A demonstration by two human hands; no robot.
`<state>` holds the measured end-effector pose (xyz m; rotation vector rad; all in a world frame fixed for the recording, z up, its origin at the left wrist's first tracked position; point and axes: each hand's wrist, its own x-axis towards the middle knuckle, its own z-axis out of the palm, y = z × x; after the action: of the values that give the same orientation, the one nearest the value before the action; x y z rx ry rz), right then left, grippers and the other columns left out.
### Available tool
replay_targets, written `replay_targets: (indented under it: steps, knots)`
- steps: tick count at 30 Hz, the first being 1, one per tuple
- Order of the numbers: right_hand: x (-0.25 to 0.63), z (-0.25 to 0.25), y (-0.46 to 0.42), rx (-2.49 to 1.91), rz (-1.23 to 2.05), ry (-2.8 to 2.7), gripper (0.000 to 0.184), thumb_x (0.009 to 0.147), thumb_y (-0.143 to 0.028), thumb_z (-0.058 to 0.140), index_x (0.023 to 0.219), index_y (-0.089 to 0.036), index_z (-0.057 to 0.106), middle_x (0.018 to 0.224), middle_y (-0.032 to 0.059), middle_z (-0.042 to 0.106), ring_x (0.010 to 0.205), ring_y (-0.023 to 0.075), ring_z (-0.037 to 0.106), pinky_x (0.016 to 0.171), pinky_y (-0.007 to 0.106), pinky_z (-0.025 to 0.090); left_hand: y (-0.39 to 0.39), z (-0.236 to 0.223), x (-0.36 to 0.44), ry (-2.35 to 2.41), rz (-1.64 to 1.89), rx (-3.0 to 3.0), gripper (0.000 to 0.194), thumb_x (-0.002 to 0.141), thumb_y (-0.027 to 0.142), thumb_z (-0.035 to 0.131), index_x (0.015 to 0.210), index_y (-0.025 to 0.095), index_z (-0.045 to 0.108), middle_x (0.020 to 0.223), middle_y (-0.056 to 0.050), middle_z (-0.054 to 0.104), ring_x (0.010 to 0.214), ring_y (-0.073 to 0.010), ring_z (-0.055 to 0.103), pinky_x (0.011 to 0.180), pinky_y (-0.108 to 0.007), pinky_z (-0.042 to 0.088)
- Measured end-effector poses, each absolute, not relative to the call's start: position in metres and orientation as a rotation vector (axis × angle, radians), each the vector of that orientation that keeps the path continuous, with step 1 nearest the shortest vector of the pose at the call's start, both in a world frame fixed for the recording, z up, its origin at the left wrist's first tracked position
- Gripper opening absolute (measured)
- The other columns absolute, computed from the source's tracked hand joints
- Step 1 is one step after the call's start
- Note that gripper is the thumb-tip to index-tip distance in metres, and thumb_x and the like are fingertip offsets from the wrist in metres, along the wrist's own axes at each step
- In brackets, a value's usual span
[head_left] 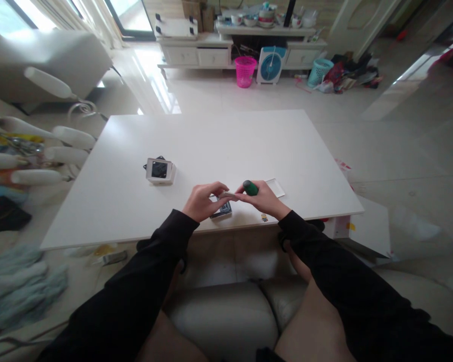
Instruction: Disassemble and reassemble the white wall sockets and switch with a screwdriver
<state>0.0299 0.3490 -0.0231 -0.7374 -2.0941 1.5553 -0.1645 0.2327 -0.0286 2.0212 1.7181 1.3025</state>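
My left hand [205,200] is closed near the table's front edge, pinching a small flat white piece [230,195] between thumb and fingers. My right hand [265,198] touches the piece's other end with its fingertips. In that same hand sits a green handle with a dark end [251,188], like a screwdriver's; its far end is hidden. Under the left hand, partly covered, is a small white box with a dark inside [221,208]. A shallow white frame [276,188] lies just beyond the right hand. Near the right wrist is a small yellow and blue figure [264,217].
A similar white box with a black square face [159,171] stands on the left of the white table [211,141], a dark part behind it. White-cushioned metal arms [66,138] stand beyond the left edge. A pink basket [245,71] and a blue fan [271,65] stand across the room.
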Motion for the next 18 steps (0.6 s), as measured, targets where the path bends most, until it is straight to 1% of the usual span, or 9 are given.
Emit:
replay_targets:
  steps: [3, 4, 8, 13, 14, 16, 18]
  knots:
    - [0.0294, -0.0276, 0.3477, -0.671, 1.535, -2.068, 0.036, 0.08, -0.046, 0.079, 0.1, -0.016, 0.079, 0.081, 0.0036, 0.074, 0.075, 0.0155, 0.063, 0.073, 0.03, 0.051, 0.2331, -0.0269, -0.163, 1.744, 1.288, 1.945, 0.017, 0.085, 0.031, 0.078, 0.095, 0.019, 0.071, 0.074, 0.001, 0.073, 0.066, -0.0117, 0.069, 0.067, -0.021, 0.054]
    - [0.0293, -0.0287, 0.3472, -0.646, 1.52, -2.072, 0.036, 0.082, -0.046, 0.078, 0.102, -0.016, 0.079, 0.083, 0.004, 0.075, 0.077, 0.0161, 0.064, 0.074, 0.03, 0.052, 0.2333, -0.0265, -0.1627, 1.742, 1.283, 1.929, 0.017, 0.085, 0.031, 0.078, 0.095, 0.019, 0.071, 0.073, 0.001, 0.073, 0.066, -0.0114, 0.069, 0.067, -0.021, 0.054]
    - [0.029, -0.031, 0.3452, -0.582, 1.438, -2.095, 0.028, 0.086, -0.043, 0.076, 0.094, -0.017, 0.079, 0.088, 0.006, 0.078, 0.083, 0.0185, 0.068, 0.079, 0.032, 0.052, 0.2341, -0.0265, -0.1618, 1.728, 1.28, 1.832, 0.017, 0.087, 0.033, 0.075, 0.094, 0.018, 0.071, 0.067, 0.002, 0.068, 0.06, -0.0102, 0.064, 0.065, -0.021, 0.053]
    - [0.0295, -0.0308, 0.3438, -0.609, 1.295, -2.139, 0.02, 0.086, -0.037, 0.074, 0.084, -0.016, 0.076, 0.079, 0.0038, 0.074, 0.074, 0.0169, 0.065, 0.073, 0.031, 0.049, 0.2354, -0.0272, -0.1606, 1.701, 1.282, 1.648, 0.02, 0.084, 0.034, 0.076, 0.094, 0.018, 0.07, 0.064, 0.002, 0.067, 0.056, -0.01, 0.059, 0.059, -0.022, 0.049]
    - [0.0297, -0.0306, 0.3436, -0.621, 1.28, -2.144, 0.019, 0.086, -0.036, 0.074, 0.084, -0.017, 0.076, 0.078, 0.0034, 0.074, 0.074, 0.0167, 0.064, 0.072, 0.03, 0.049, 0.2356, -0.0271, -0.1605, 1.695, 1.279, 1.627, 0.02, 0.084, 0.034, 0.076, 0.094, 0.018, 0.069, 0.063, 0.003, 0.066, 0.055, -0.01, 0.058, 0.058, -0.022, 0.049]
    - [0.03, -0.0304, 0.3429, -0.62, 1.279, -2.137, 0.018, 0.086, -0.034, 0.074, 0.093, -0.018, 0.078, 0.083, 0.0035, 0.076, 0.076, 0.0168, 0.066, 0.074, 0.03, 0.05, 0.2358, -0.0269, -0.1604, 1.687, 1.278, 1.607, 0.02, 0.084, 0.033, 0.076, 0.094, 0.018, 0.069, 0.062, 0.003, 0.065, 0.055, -0.0099, 0.058, 0.057, -0.022, 0.048]
    - [0.03, -0.0308, 0.3425, -0.577, 1.294, -2.124, 0.022, 0.087, -0.033, 0.073, 0.103, -0.019, 0.078, 0.091, 0.0047, 0.078, 0.082, 0.0175, 0.068, 0.078, 0.031, 0.051, 0.236, -0.0268, -0.1604, 1.685, 1.286, 1.595, 0.02, 0.084, 0.033, 0.076, 0.094, 0.018, 0.069, 0.061, 0.003, 0.064, 0.054, -0.0097, 0.058, 0.057, -0.022, 0.047]
